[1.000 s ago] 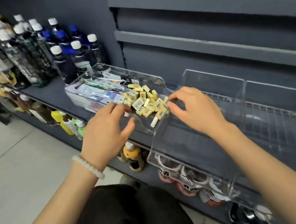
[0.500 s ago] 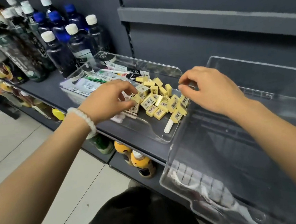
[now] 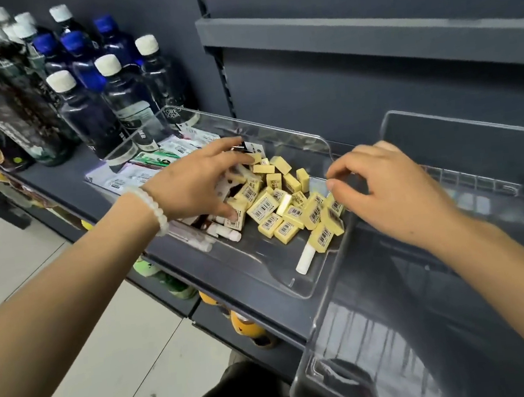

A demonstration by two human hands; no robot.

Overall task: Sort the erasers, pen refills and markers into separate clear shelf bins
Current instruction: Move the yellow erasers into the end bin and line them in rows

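Reaching into the erasers (image 3: 274, 203), both hands (image 3: 201, 185) (image 3: 392, 191) spread, seemingly empty; small, light blocks, easily pinched sideways.

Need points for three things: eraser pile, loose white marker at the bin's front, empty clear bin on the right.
eraser pile (image 3: 282, 206), head view, barcode face of a yellow eraser mid-pile
white marker (image 3: 305, 257), head view, middle of its barrel
empty clear bin (image 3: 328, 291), head view, its left wall

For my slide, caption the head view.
Left hand reaches into mixed bin over yellow erasers; right hand hovers.
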